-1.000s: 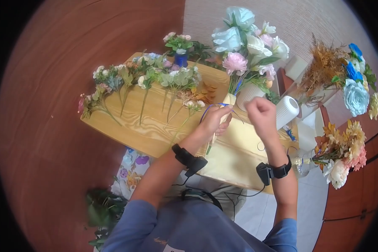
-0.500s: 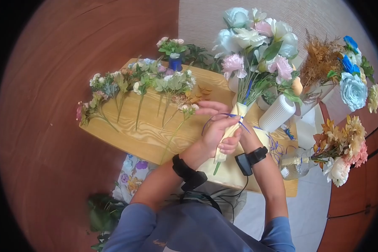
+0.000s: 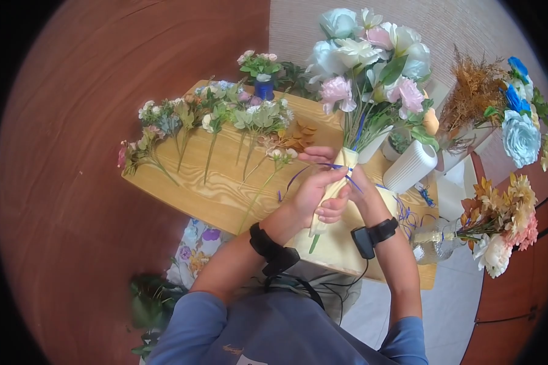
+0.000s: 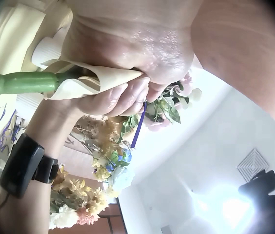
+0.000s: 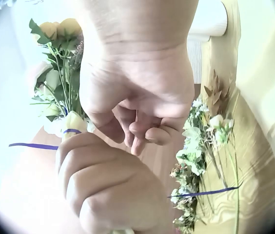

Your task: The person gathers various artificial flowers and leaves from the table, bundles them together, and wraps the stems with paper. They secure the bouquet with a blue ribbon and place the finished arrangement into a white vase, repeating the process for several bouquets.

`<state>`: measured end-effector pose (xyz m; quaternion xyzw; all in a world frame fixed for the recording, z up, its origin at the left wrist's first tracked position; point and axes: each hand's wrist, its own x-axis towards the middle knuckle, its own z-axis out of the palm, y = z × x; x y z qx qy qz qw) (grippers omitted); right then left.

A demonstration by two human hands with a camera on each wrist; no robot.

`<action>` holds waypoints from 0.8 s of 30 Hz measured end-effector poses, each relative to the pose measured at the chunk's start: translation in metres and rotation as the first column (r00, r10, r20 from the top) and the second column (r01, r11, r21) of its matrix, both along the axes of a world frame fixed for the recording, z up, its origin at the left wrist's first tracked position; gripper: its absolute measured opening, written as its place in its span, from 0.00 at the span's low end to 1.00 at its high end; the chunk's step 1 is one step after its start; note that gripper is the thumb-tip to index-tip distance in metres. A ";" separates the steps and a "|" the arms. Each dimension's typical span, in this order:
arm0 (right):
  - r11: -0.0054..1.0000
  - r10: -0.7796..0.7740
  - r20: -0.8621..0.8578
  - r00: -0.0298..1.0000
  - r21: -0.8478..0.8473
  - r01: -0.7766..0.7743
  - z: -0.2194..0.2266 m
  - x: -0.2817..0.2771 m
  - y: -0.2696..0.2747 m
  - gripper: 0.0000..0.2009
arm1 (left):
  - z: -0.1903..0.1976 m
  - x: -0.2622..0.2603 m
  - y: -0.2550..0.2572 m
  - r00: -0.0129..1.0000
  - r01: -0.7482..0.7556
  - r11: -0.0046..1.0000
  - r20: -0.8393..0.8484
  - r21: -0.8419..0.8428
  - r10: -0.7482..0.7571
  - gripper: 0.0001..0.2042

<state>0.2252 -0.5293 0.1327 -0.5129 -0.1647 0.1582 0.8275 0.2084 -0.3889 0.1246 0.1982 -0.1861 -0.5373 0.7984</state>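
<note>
My left hand (image 3: pixel 323 198) grips the pale yellow wrapping (image 3: pixel 346 160) around the stems of an upright bouquet (image 3: pixel 371 67) of blue, white and pink flowers. A green stem end (image 4: pixel 20 84) sticks out below the paper. Blue ribbon (image 3: pixel 332 165) crosses the wrapping above that hand, with one piece hanging to the left. Behind the wrapped stems is my right hand (image 5: pixel 137 92), its fingers loosely bent; no object shows in them. Its fingertips come out left of the bouquet in the head view. Across the right wrist view, a ribbon piece (image 5: pixel 203 193) passes over the wooden table.
Several loose flower sprigs (image 3: pixel 210 125) lie on the wooden table (image 3: pixel 195 191). A small blue pot (image 3: pixel 263 90) stands at the back. To the right are a white ribbed vase (image 3: pixel 410 166), tangled blue ribbon (image 3: pixel 408 216) and a glass vase (image 3: pixel 435 243) with flowers.
My right hand has gone from a raised fist right of the bouquet to behind the stems, fingers now extending left. The bouquet and my left hand have shifted slightly right.
</note>
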 end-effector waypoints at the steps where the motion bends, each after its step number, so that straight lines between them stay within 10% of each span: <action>1: 0.999 0.031 0.130 0.991 -0.047 -0.025 -0.001 0.000 0.008 0.26 | 0.000 -0.001 -0.001 0.999 0.029 0.999 -0.028 -0.033 -0.029 0.23; 12: 0.988 0.148 -0.172 0.974 -0.028 -0.155 -0.026 0.015 -0.003 0.19 | -0.003 -0.002 0.009 0.996 0.074 0.990 -0.042 -0.118 -0.080 0.24; 15: 0.956 -0.280 -0.090 0.956 -0.117 0.269 -0.015 0.000 -0.001 0.10 | -0.004 0.003 0.016 0.999 0.047 0.993 -0.013 -0.110 -0.049 0.24; 18: 0.885 -0.199 0.063 0.978 -0.418 0.207 0.005 -0.008 -0.017 0.08 | -0.006 0.008 0.021 1.000 0.017 0.998 0.005 -0.061 -0.017 0.23; 24: 0.783 -0.376 0.163 0.912 -0.470 0.407 0.030 -0.025 -0.013 0.14 | -0.005 0.012 0.022 0.957 -0.257 0.949 0.186 0.185 0.223 0.19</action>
